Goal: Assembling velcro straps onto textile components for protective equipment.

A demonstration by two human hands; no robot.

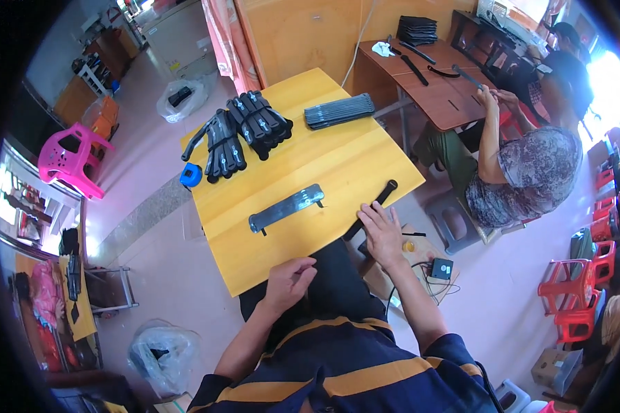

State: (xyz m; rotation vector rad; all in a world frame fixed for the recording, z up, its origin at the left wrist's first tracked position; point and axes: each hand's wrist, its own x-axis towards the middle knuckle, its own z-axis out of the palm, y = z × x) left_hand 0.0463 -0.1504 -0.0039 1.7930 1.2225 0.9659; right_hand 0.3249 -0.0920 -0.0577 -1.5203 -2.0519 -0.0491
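On the yellow table [282, 261], near its right front edge, lies a black strap [390, 186] with a rounded, holed end. My right hand [384, 237] rests its stretched fingertips on this strap, partly covering it. My left hand [288, 283] hovers at the front edge, fingers curled in, with nothing visible in them. Between the hands and the table's middle is a flat dark strip in shiny clear wrapping [286, 208], with a small tab near each end. Farther back sit two bundles of black straps [225, 148], [258, 124] and a flat stack of wrapped dark strips [339, 110].
A blue tape measure [191, 175] sits at the table's left edge. Below right, a low stand [430, 286] carries a small black box [441, 268] with cables. A person [530, 165] works at a brown table [434, 89] to the right. A pink chair [72, 160] stands left.
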